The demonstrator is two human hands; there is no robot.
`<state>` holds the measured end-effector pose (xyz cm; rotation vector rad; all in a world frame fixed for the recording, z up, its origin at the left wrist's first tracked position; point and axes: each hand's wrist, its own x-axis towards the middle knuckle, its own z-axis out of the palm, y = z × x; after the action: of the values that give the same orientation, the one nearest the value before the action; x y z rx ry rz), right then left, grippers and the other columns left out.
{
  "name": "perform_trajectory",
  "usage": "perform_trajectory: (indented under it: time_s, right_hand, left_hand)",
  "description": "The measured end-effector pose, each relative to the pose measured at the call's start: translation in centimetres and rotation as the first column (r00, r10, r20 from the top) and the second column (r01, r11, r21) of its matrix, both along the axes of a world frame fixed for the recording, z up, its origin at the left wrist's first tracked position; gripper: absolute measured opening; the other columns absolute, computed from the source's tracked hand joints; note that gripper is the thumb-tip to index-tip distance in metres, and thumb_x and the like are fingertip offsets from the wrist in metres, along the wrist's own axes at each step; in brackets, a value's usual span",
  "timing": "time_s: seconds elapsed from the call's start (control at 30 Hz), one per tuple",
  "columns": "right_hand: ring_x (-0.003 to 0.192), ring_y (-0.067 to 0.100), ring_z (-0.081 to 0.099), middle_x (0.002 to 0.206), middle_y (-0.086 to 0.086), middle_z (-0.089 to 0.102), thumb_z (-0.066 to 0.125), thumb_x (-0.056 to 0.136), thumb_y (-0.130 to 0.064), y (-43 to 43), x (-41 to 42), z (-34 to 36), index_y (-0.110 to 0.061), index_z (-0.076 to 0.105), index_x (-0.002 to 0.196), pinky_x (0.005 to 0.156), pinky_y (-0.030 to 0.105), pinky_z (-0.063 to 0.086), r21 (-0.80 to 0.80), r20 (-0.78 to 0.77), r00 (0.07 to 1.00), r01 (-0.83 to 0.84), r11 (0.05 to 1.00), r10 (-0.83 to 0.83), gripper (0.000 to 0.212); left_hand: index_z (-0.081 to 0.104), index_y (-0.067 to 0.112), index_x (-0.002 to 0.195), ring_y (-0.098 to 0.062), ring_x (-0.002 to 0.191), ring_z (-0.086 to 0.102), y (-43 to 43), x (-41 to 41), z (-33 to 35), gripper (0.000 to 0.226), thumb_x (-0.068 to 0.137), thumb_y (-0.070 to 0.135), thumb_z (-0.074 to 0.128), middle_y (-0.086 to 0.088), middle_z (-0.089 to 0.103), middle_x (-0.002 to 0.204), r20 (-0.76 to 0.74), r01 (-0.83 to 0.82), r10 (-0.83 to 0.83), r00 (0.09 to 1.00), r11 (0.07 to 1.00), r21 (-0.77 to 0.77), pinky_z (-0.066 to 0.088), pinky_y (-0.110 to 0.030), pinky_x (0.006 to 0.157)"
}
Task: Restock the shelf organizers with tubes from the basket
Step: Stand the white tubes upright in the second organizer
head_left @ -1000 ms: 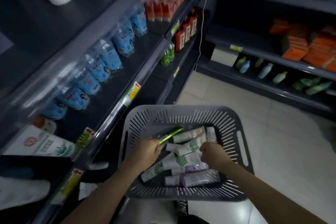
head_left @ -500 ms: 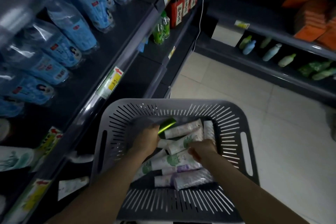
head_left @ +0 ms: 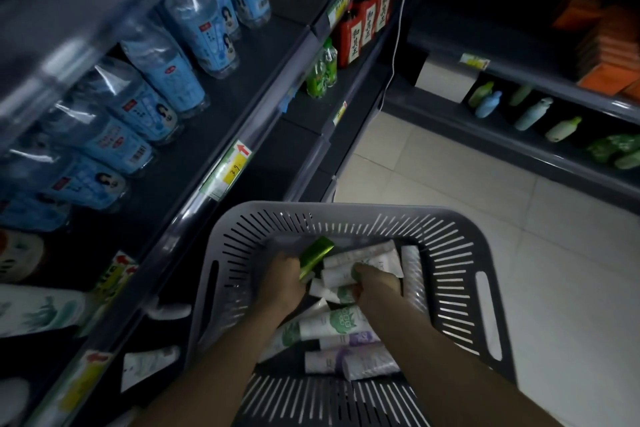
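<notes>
green tube [head_left: 316, 258] in left hand [head_left: 282, 282], slanting far-right

Blue-labelled water bottles [head_left: 180, 55] stand in a row at left; red bottles [head_left: 367, 28] beyond them; orange boxes [head_left: 609, 45] at right.

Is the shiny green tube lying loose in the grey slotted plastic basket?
No, the left hand grips the shiny green tube, one end poking out of its fist.

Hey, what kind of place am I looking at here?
Most likely a small shop aisle: shelves of water bottles, price tags on the shelf edges, and a grey basket of tubes.
</notes>
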<state>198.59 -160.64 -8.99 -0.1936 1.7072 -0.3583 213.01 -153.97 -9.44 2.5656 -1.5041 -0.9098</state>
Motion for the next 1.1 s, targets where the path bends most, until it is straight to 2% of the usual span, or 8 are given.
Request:
perform_trajectory:
  time_s: [0.13,0.27,0.43,0.6,0.77,0.87,0.93,1.1]
  right_hand:
    - [0.074,0.031,0.057,0.086,0.017,0.058,0.068,0.078,0.003,0.6,0.4,1.2,0.002,0.056,0.084,0.075,0.043,0.054,0.012,0.116,0.993,0.037,0.999,-0.038,0.014]
    - [0.069,0.026,0.057,0.078,0.015,0.06,0.071,0.076,0.003,1.6,-0.7,3.5,-0.001,0.055,0.078,0.067,0.038,0.053,-0.172,0.061,0.977,-0.19,0.967,0.203,0.016]
    - [0.056,0.019,0.049,0.059,0.008,0.05,0.075,0.073,-0.003,1.6,-1.7,9.5,-0.01,0.047,0.063,0.051,0.028,0.045,-0.465,0.0,0.915,-0.357,0.81,0.403,0.032]
    - [0.065,0.022,0.068,0.072,0.008,0.071,0.073,0.077,-0.005,2.4,-0.4,18.3,-0.006,0.065,0.079,0.059,0.035,0.057,-0.681,0.047,0.807,-0.404,0.61,0.588,0.008]
    - [0.076,0.018,0.071,0.081,0.001,0.074,0.075,0.073,-0.006,3.3,3.0,26.5,-0.012,0.069,0.084,0.07,0.042,0.058,-0.837,-0.064,0.735,-0.408,0.365,0.675,0.014]
    - [0.076,0.022,0.069,0.079,0.007,0.073,0.074,0.072,-0.002,4.4,5.3,31.1,-0.009,0.068,0.081,0.071,0.044,0.056,-0.899,-0.062,0.68,-0.356,0.255,0.731,0.013]
    - [0.078,0.026,0.07,0.081,0.007,0.073,0.073,0.074,-0.002,5.6,7.0,33.9,-0.008,0.068,0.084,0.072,0.045,0.057,-0.925,-0.058,0.618,-0.328,0.19,0.784,0.012]
    - [0.084,0.026,0.071,0.085,0.007,0.074,0.073,0.075,-0.002,9.8,12.1,39.2,-0.007,0.069,0.09,0.076,0.045,0.059,-0.959,-0.063,0.459,-0.275,0.073,0.886,0.016]
  left_hand:
    - [0.062,0.001,0.09,-0.027,0.088,0.057,0.3,0.2,3.0,0.026,0.084,0.025,0.067,-0.011,0.057,0.092,-0.035,-0.058,0.056,0.998,0.997,-0.044,0.041,-0.03,0.068]
    - [0.047,0.008,0.074,-0.023,0.078,0.052,1.0,0.5,7.2,0.027,0.078,0.021,0.071,-0.009,0.052,0.084,-0.095,-0.114,0.104,0.99,0.987,-0.109,0.036,-0.03,0.061]
    - [0.045,0.012,0.084,-0.02,0.068,0.054,2.3,0.7,12.8,0.027,0.075,0.02,0.069,-0.005,0.057,0.077,-0.166,-0.137,0.11,0.98,0.977,-0.162,0.035,-0.033,0.052]
    - [0.049,0.018,0.093,-0.018,0.079,0.059,3.0,1.2,19.6,0.027,0.071,0.016,0.066,0.002,0.06,0.083,-0.277,-0.195,0.116,0.954,0.941,-0.277,0.048,-0.038,0.069]
    - [0.056,0.018,0.096,-0.015,0.079,0.06,5.3,2.4,27.5,0.027,0.07,0.015,0.065,0.0,0.062,0.086,-0.398,-0.339,0.159,0.903,0.833,-0.438,0.046,-0.032,0.066]
    - [0.058,0.015,0.086,-0.014,0.07,0.059,8.1,4.0,31.5,0.017,0.071,0.022,0.064,0.0,0.062,0.074,-0.524,-0.515,0.22,0.823,0.677,-0.526,0.049,-0.037,0.066]
    - [0.058,0.008,0.089,-0.013,0.068,0.061,10.4,5.1,34.1,0.016,0.082,0.019,0.066,-0.001,0.061,0.072,-0.578,-0.603,0.255,0.776,0.568,-0.559,0.048,-0.031,0.063]
    - [0.059,0.006,0.086,-0.027,0.074,0.063,17.3,8.4,39.8,0.03,0.078,0.031,0.073,-0.016,0.062,0.082,-0.461,-0.564,0.325,0.826,0.442,-0.698,0.048,-0.034,0.063]
